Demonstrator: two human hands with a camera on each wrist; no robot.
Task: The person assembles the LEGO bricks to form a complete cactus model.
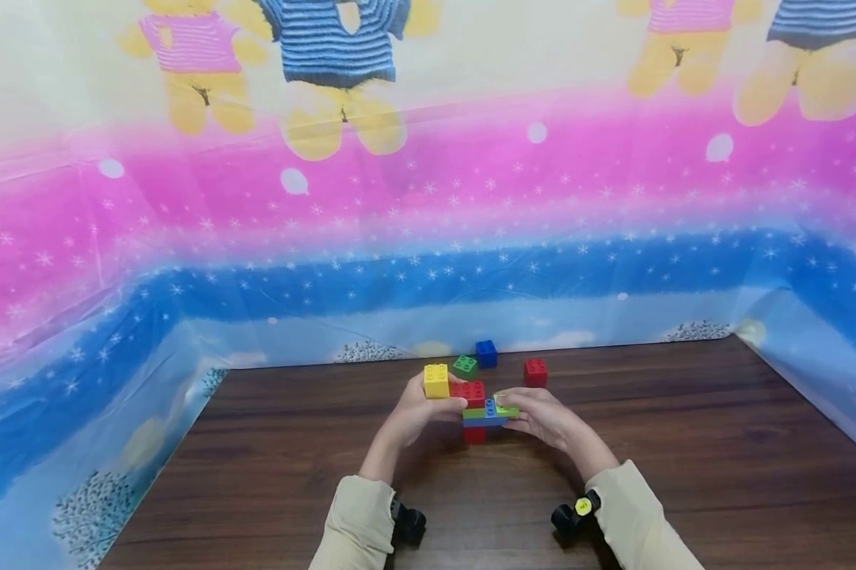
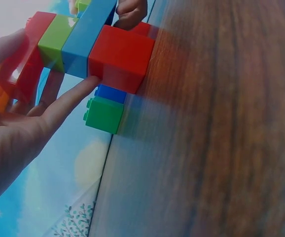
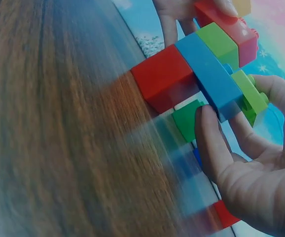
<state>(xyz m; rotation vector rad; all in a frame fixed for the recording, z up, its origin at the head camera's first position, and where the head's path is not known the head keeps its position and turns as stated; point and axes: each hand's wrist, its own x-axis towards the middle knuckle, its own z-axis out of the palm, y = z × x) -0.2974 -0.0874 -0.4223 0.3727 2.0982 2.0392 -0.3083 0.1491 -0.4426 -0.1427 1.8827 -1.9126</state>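
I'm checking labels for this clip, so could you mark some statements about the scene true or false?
1. The left hand and right hand hold one stack of coloured plastic blocks. True.
2. The stack's lowest block is yellow. False: it is a rectangular red plastic block.
3. A loose green plastic block lies on the dark brown wooden table. True.
4. The loose blue plastic block is right of the loose red plastic block. False: it is left of it.
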